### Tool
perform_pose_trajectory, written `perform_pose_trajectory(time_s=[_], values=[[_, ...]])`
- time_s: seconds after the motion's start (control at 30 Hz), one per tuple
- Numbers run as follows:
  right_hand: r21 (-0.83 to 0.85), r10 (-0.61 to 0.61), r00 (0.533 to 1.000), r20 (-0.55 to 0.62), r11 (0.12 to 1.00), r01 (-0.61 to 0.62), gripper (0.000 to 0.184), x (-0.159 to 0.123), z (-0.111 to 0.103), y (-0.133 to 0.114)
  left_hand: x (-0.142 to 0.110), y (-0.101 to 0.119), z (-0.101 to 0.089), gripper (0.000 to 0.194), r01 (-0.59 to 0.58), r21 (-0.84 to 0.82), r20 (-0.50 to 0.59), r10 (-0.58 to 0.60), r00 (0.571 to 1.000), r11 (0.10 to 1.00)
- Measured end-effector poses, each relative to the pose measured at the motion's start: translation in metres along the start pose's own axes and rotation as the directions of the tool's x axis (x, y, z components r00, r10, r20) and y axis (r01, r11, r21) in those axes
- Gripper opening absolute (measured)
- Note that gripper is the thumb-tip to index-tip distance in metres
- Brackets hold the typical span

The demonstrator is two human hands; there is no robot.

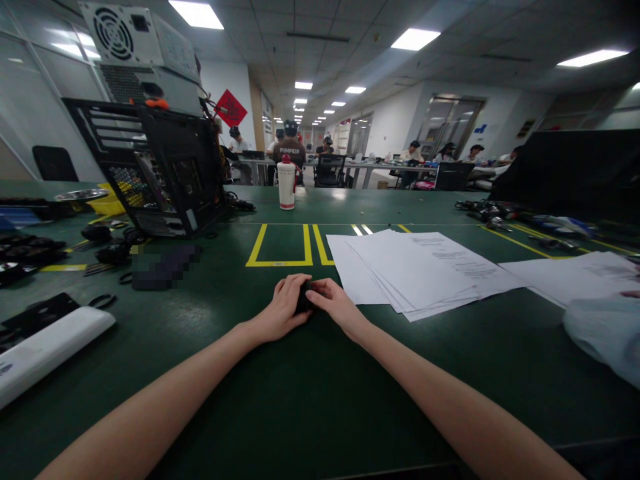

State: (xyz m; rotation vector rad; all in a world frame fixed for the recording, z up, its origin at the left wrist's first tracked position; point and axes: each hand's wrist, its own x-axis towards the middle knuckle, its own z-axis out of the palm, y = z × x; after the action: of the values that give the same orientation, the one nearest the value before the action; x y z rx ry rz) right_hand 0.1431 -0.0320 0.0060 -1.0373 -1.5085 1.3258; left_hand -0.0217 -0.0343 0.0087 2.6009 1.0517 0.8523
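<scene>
Both hands meet at the middle of the green table (310,400), around a small black object (303,297) whose kind I cannot make out. My left hand (285,308) is wrapped over its left side. From the right, the thumb and fingers of my right hand (334,303) pinch its upper edge. Most of the object is hidden by the fingers. A stack of printed paper sheets (400,270) lies just right of my right hand. Yellow tape lines (280,263) mark the tabletop just beyond the hands.
On the left stands an open black computer case (160,167) with a metal power supply (140,40) on top. A white bottle (287,185) with a red lid stands farther back. Tools and cables (495,217) lie at right, near a plastic bag (607,333). People sit at distant tables.
</scene>
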Motion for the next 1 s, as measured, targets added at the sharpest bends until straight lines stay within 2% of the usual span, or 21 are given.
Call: perform_pose_trajectory(time_s=[0.23,0.43,0.6,0.67,0.87,1.0], values=[[0.142,-0.05,0.995,0.086,0.989,0.038,0.029,-0.004,0.001,-0.005,0.0,-0.002,0.004,0.058,-0.026,0.0,-0.02,0.026,0.999,1.0],[0.055,-0.071,0.998,-0.002,0.996,0.071,0.022,-0.002,0.002,0.001,0.0,-0.001,0.002,0.058,-0.018,0.001,-0.003,0.018,1.0,1.0],[0.051,0.018,0.999,-0.03,0.999,-0.016,0.034,0.001,0.001,0.002,0.0,-0.001,0.002,0.058,-0.008,-0.003,0.0,0.008,1.0,1.0],[0.053,0.041,0.999,-0.009,0.998,-0.04,0.033,0.0,0.0,0.001,0.0,-0.002,0.003,0.058,-0.004,-0.004,-0.006,0.004,1.0,1.0],[0.104,-0.004,0.992,0.128,0.995,-0.009,0.031,-0.01,-0.004,-0.011,0.0,-0.003,0.004,0.058,-0.009,0.005,-0.005,0.009,1.0,1.0],[0.053,-0.03,0.997,0.066,0.998,0.026,0.023,-0.009,-0.002,-0.012,0.0,-0.001,0.002,0.058,-0.01,0.011,0.005,0.009,1.0,1.0]])
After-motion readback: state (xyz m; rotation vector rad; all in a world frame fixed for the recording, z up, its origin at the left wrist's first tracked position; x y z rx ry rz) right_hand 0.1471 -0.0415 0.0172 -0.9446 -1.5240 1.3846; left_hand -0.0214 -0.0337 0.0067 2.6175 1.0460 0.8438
